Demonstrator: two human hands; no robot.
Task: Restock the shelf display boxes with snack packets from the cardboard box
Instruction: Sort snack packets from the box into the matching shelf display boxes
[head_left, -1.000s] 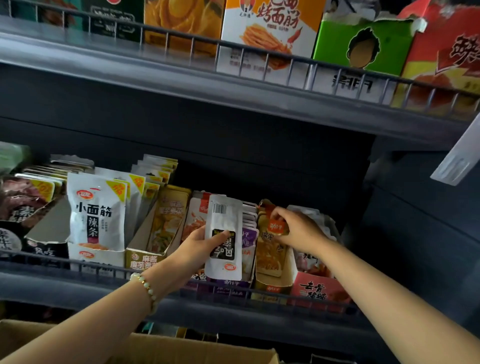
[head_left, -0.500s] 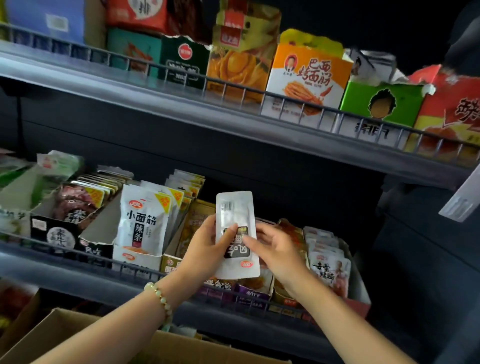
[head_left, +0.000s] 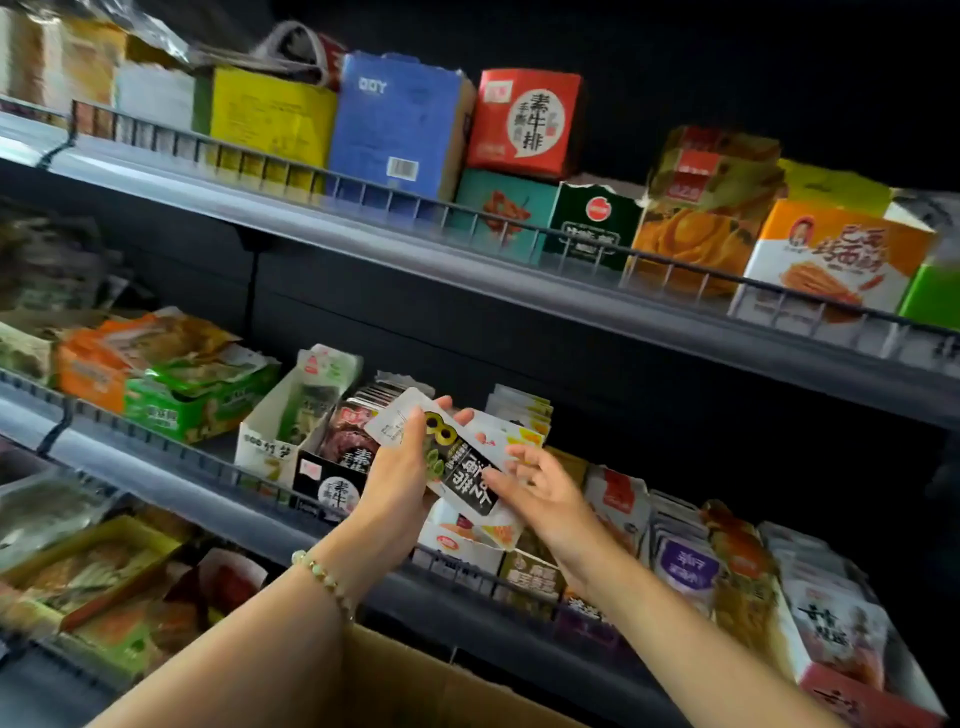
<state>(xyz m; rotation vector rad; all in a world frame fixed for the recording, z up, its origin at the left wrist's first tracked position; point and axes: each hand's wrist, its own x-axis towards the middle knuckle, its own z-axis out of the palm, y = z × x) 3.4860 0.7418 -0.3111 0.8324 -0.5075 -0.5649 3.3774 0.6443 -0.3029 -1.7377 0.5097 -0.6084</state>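
Blurry packet (head_left: 464, 475) (partly behind fingers (head_left: 414, 428))

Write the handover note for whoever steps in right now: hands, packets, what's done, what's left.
Left hand grips one packet, tilted, in front of the middle shelf's display boxes.
Right hand touches the packet's lower end; whether it pinches is unclear.
Cardboard box is below the hands, contents out of view.
Done: the display boxes hold packets.
Left: this packet is not yet in a display box; place it, then take more from the cardboard box.
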